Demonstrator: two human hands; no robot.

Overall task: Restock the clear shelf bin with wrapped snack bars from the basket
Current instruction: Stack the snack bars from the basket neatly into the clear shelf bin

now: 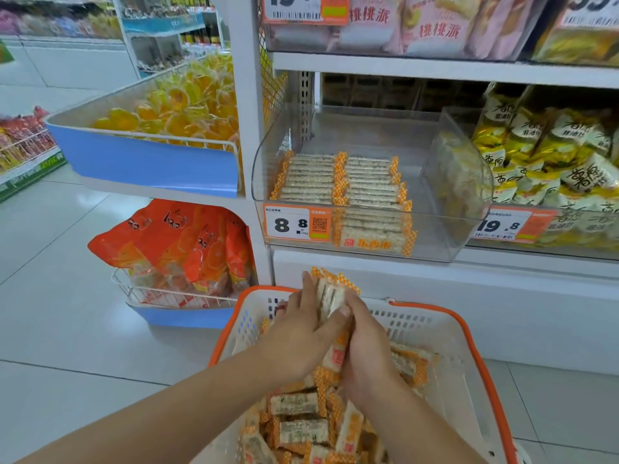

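Above the white basket with the orange rim (469,333), both my hands hold one stack of wrapped snack bars (330,296) with orange-checked ends. My left hand (301,333) presses the stack from the left, thumb across its front. My right hand (365,349) grips it from the right and below. Several more loose bars (298,426) lie in the basket. The clear shelf bin (445,195) sits on the shelf above, with two neat rows of the same bars (341,182) filling its left and middle; its right part holds none.
An orange price tag reading 8.8 (296,224) is on the bin's front. Yellow snack bags (549,155) fill the neighbouring bin on the right. To the left stand a blue tray of orange jelly cups (174,112) and a wire rack of orange bags (181,249). Tiled floor lies on the left.
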